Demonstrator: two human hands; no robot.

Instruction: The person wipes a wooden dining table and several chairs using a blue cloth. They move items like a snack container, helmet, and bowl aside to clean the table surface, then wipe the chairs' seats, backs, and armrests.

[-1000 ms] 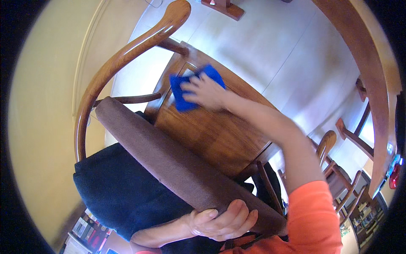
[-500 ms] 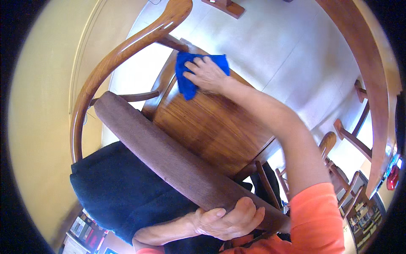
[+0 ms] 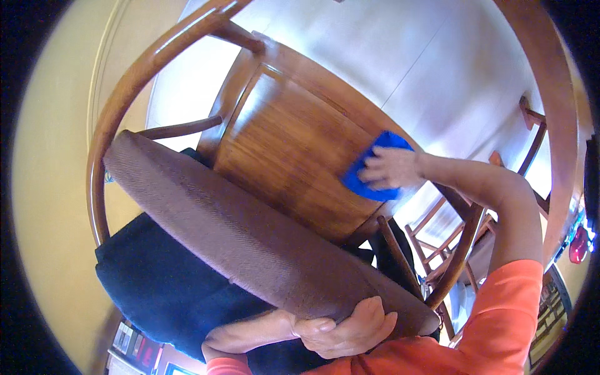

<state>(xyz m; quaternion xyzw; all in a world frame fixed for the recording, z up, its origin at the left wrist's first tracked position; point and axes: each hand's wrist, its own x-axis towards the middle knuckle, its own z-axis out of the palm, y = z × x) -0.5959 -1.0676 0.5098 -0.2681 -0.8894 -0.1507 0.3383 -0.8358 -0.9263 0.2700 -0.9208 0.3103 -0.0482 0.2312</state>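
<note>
My right hand (image 3: 392,169) presses a blue cloth (image 3: 357,178) against the right part of a wooden chair seat (image 3: 281,144), its fingers bent over the cloth and somewhat blurred. Near the lower edge my left hand (image 3: 347,331) grips a brown seat cushion (image 3: 250,250), thumb on the near side. The cushion is tilted up on its edge, slanting across the chair between me and the bare seat panel. Some of my left fingers are hidden behind it.
The chair's curved armrest (image 3: 134,78) arches around the left. A dark cloth (image 3: 181,281) hangs behind the cushion at lower left. A wooden table edge (image 3: 556,100) curves down the right side, with another wooden chair (image 3: 447,244) beyond. A pale wall (image 3: 56,156) stands at left.
My right hand and the blue cloth have moved from the seat's far left part to its right part. My left hand keeps its hold on the cushion, which shows more of its broad face.
</note>
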